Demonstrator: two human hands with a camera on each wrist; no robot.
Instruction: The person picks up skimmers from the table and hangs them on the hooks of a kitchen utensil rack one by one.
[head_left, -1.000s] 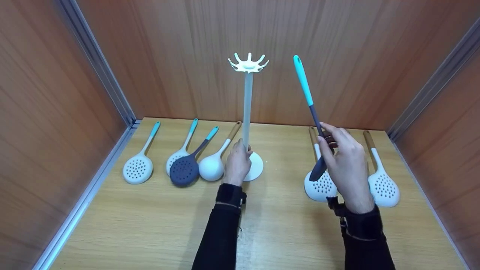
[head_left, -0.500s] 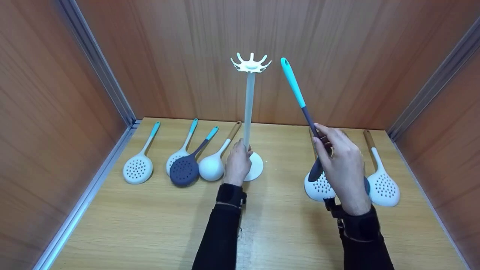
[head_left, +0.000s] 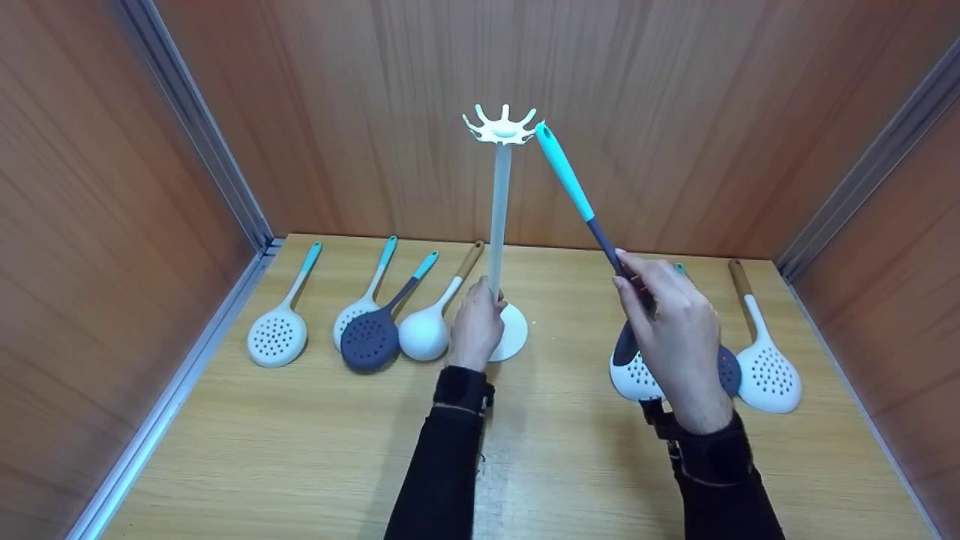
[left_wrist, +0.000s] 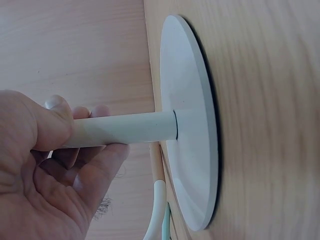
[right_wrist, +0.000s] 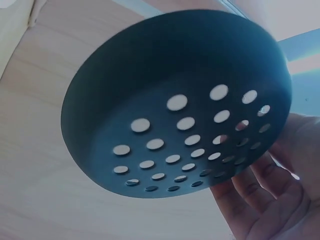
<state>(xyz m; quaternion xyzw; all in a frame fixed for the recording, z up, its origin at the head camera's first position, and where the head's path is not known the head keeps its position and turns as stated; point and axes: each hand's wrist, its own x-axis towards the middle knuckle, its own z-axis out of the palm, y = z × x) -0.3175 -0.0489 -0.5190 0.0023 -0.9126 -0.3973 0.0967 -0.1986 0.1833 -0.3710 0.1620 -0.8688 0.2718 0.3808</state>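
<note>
My left hand (head_left: pixel 475 326) grips the lower pole of a white utensil stand (head_left: pixel 499 217). In the left wrist view, thumb and fingers wrap the pole (left_wrist: pixel 135 127) above its round base (left_wrist: pixel 187 125). My right hand (head_left: pixel 673 330) pinches the dark neck of a skimmer with a turquoise handle (head_left: pixel 566 172), lifted off the table and tilted left. Its handle tip is at the right end of the stand's hook crown (head_left: pixel 501 131); whether they touch I cannot tell. The right wrist view shows the dark perforated skimmer head (right_wrist: pixel 165 65) from close up.
Left on the table lie a white skimmer (head_left: pixel 277 337), another white one (head_left: pixel 346 319) partly under a dark skimmer (head_left: pixel 369 341), and a white ladle (head_left: pixel 424 335). At right, white turners (head_left: pixel 769 379) flank a dark perforated utensil (head_left: pixel 729 371), mostly behind my hand. Wooden panels enclose three sides.
My right hand has moved left with the skimmer, bringing its handle tip from well right of the stand to the hook crown. The stand's top has shifted slightly right; my left hand stays on the pole.
</note>
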